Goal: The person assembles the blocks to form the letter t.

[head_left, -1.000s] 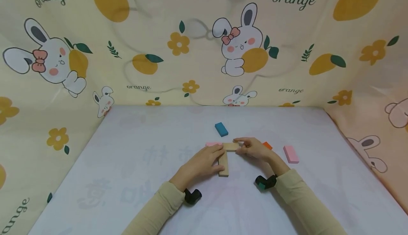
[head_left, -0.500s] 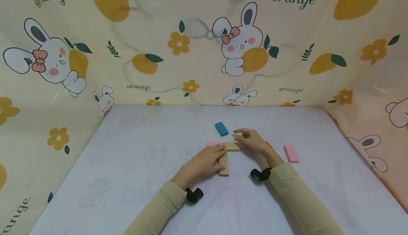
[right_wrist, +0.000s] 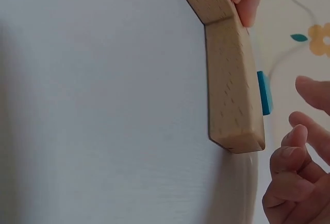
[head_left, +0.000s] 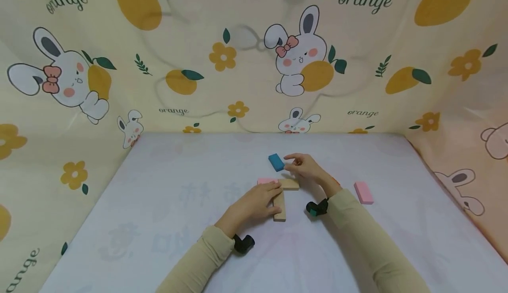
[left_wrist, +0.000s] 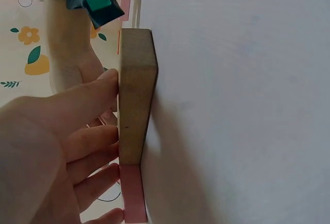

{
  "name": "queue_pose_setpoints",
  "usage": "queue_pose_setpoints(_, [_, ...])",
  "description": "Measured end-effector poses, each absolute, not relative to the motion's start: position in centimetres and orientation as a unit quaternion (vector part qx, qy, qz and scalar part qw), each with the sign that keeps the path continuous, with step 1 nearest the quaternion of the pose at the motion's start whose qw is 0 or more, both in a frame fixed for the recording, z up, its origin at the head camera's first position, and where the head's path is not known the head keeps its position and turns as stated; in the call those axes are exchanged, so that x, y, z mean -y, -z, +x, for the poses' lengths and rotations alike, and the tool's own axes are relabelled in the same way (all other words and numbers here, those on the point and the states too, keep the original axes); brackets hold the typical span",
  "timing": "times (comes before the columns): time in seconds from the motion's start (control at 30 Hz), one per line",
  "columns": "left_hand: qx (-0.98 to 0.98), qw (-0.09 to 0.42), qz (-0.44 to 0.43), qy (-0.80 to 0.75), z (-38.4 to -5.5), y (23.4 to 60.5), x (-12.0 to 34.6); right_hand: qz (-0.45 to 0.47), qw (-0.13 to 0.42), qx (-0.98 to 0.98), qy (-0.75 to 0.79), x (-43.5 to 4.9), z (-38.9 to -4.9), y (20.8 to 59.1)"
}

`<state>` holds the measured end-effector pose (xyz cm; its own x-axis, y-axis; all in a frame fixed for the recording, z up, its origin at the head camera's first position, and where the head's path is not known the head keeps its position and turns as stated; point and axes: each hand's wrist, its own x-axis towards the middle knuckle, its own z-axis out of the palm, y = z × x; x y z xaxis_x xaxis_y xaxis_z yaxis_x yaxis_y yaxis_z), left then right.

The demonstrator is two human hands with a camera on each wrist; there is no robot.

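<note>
The left hand (head_left: 252, 202) rests on a group of flat blocks, fingers and thumb laid on their top faces. Under it, a pink block (head_left: 265, 181) and a wooden block (head_left: 289, 185) lie end to end. A second wooden block (head_left: 280, 211) runs from them towards the person, making a T; the hand covers part of the join. Just beyond the group lies a blue block (head_left: 276, 162), tilted at an angle. Beside its right end hovers the right hand (head_left: 308, 168), thumb and index finger spread, nothing held, as the right wrist view also shows.
Further right on the white tabletop (head_left: 158, 222) lies another pink block (head_left: 363, 193). An orange block is almost wholly hidden behind the right forearm. A patterned cloth (head_left: 246, 77) stands along the table's back and sides.
The right hand has let go of the crosswise wooden block's right end and moved away from the person and left to the blue block. The left hand stays in place.
</note>
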<state>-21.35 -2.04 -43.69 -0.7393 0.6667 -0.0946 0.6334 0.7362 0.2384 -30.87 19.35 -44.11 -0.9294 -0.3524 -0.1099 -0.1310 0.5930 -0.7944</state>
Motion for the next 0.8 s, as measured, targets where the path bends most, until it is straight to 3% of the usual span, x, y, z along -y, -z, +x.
queue_pose_setpoints(0.8, [-0.925, 0.085, 0.351, -0.119, -21.2, 43.8, 2.3, -0.127, 0.178, -0.867, 0.448, -17.8, -33.0, 44.8])
